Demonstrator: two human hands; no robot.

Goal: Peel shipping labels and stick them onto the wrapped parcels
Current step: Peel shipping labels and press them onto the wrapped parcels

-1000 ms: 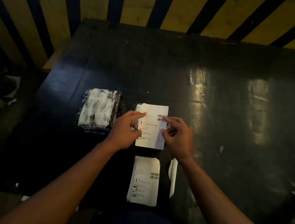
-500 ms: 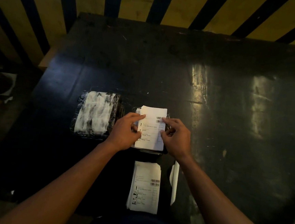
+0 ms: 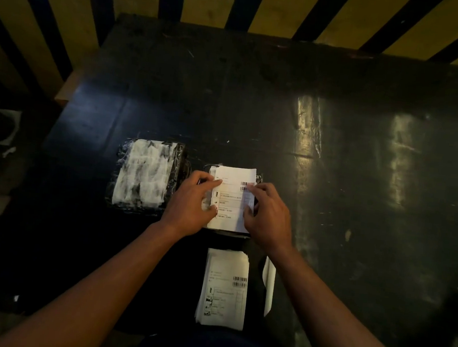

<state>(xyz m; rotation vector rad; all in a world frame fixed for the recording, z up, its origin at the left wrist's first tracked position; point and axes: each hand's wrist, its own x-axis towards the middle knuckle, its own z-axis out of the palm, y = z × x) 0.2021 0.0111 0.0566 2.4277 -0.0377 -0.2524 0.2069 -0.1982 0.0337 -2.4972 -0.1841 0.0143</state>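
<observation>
Table: we see a dark, scuffed top [image 3: 332,182] with light glare on its right half; a wall of yellow and black stripes [image 3: 209,0] stands behind it.
Label in hand: a white shipping label [image 3: 232,201] lies flat on a dark wrapped parcel [image 3: 259,177], covering most of its top; only the parcel's edges show around it.
Left hand: our left hand [image 3: 189,205] is spread flat, forefinger and thumb pressing the label's left edge.
Right hand: our right hand [image 3: 267,215] is likewise flat, its fingers pressing the label's right edge by the barcode. Neither hand pinches anything.
Writing: we note two barcodes at the label's upper right, ruled boxes and small black print below; the print is too small to read, and no brand can be made out.
Second parcel: another parcel [image 3: 146,175], with a white patch under clear film, sits just left of the first, apart from the hands.
Label stack: a stack of labels [image 3: 223,286] lies at the near edge, top sheet with matching barcodes; a narrow white strip [image 3: 269,284] rests just to its right.
</observation>
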